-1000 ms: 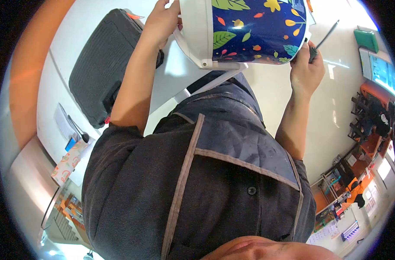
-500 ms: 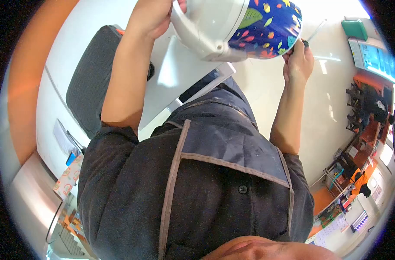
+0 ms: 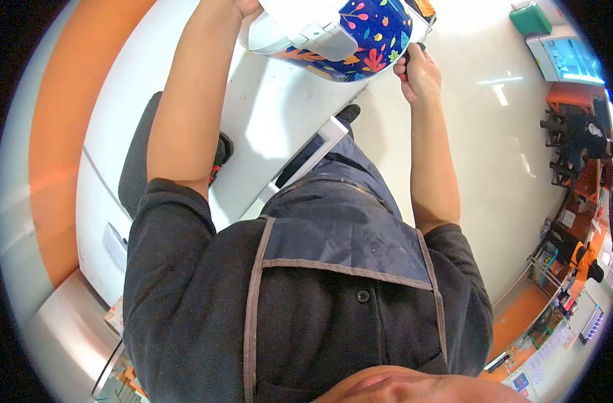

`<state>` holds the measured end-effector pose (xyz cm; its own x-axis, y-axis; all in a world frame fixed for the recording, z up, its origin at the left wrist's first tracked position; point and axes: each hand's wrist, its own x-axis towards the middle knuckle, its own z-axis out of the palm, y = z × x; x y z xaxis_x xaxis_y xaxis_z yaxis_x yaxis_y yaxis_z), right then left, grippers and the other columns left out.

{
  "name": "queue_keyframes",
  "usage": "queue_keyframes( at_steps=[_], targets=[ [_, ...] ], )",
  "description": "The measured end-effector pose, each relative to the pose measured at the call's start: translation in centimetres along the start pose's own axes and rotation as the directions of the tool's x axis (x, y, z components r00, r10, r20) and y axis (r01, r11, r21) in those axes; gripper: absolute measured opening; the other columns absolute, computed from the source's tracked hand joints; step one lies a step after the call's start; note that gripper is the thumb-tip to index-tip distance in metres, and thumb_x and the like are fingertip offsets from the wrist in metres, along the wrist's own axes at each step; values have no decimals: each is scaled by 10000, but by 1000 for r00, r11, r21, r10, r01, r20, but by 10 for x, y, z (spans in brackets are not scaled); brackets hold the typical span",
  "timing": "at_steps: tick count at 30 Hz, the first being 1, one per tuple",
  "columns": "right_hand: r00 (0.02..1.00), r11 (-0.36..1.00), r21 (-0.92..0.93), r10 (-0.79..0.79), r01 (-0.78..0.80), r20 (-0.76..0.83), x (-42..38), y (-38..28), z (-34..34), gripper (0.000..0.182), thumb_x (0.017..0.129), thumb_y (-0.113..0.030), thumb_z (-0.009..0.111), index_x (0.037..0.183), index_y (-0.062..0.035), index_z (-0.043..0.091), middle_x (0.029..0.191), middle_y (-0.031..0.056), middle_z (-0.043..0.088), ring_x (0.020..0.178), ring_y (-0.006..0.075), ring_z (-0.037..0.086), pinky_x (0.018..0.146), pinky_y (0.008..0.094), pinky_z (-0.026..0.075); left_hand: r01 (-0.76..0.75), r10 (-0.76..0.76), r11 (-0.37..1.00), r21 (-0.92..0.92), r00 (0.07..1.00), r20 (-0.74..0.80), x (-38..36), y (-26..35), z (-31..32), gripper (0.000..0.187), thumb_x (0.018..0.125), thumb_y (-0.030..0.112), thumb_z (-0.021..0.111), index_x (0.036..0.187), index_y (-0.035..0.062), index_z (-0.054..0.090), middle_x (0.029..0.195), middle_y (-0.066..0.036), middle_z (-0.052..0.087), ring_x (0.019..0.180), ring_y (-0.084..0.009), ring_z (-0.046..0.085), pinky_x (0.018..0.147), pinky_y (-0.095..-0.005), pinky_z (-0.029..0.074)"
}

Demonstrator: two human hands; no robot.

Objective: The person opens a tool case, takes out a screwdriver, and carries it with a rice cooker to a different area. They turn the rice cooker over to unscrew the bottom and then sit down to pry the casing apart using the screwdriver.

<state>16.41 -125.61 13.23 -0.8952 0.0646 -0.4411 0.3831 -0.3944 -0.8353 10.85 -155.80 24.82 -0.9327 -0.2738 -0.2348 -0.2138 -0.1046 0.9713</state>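
At the top edge, my left hand (image 3: 248,7) is partly cut off by the frame, its visible fingers against the white part of an electric pot (image 3: 377,50). The pot lies tilted, with a blue body printed with coloured leaves and a white top. Beside its base, my right hand (image 3: 424,77) is closed around a tool with a black and red handle (image 3: 407,62). A thin metal shaft shows above that hand, close to the pot's base; its tip is hard to make out.
A white table (image 3: 236,178) lies below the pot, with an open drawer (image 3: 313,151) at its edge. A dark bag (image 3: 137,161) and a black and red object (image 3: 220,158) are behind my left arm. At far right are a person (image 3: 585,134), stools and a green box (image 3: 529,20).
The pot has shifted left and upward in view, and turned so more of its printed side shows. My right hand with the tool has moved left; my left hand is nearer the top edge.
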Motion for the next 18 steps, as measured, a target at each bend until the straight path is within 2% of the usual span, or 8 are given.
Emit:
queue_keyframes(
  at_steps=[7, 10, 13, 16, 18],
  targets=[
    [1000, 1000, -4, 3, -3, -9, 7, -10, 8, 155, 981, -138, 551, 881, -22, 526, 704, 38, 525, 542, 105, 469, 462, 245, 369, 57, -55, 994, -95, 998, 23, 31, 3, 5, 196, 965, 75, 537, 920, -82, 645, 794, -172, 653, 681, -274, 664, 610, -401, 568],
    [1000, 1000, -2, -10, 10, 3, 13, -10, 8, 170, 980, -143, 550, 870, -15, 530, 705, 43, 527, 545, 105, 472, 460, 246, 376, 87, -75, 989, -122, 993, 93, 56, -6, -4, 196, 973, 84, 524, 961, -78, 635, 818, -166, 662, 710, -274, 677, 638, -407, 582],
    [1000, 999, -43, -9, 9, -12, 11, -16, 10, 183, 967, -144, 552, 847, -8, 528, 705, 54, 528, 543, 110, 472, 458, 249, 382, 139, -116, 981, -135, 980, 163, 71, -7, -9, 198, 976, 82, 499, 989, -70, 626, 839, -165, 667, 744, -276, 686, 671, -415, 592],
    [999, 998, -61, -7, 5, -37, 9, -21, 13, 197, 953, -147, 553, 824, -2, 522, 698, 64, 526, 528, 115, 464, 452, 254, 380, 157, -134, 984, -86, 965, 225, 85, -1, -11, 169, 943, 45, 504, 1006, -65, 617, 836, -165, 664, 770, -287, 692, 698, -424, 599],
    [999, 999, -50, -9, 7, -41, 11, -21, 12, 203, 948, -150, 553, 814, 0, 518, 692, 68, 523, 516, 117, 456, 444, 258, 373, 220, -191, 973, -76, 940, 283, 89, 3, -10, 182, 906, 18, 522, 1035, -73, 614, 869, -176, 676, 801, -294, 702, 716, -431, 603]
  ],
)
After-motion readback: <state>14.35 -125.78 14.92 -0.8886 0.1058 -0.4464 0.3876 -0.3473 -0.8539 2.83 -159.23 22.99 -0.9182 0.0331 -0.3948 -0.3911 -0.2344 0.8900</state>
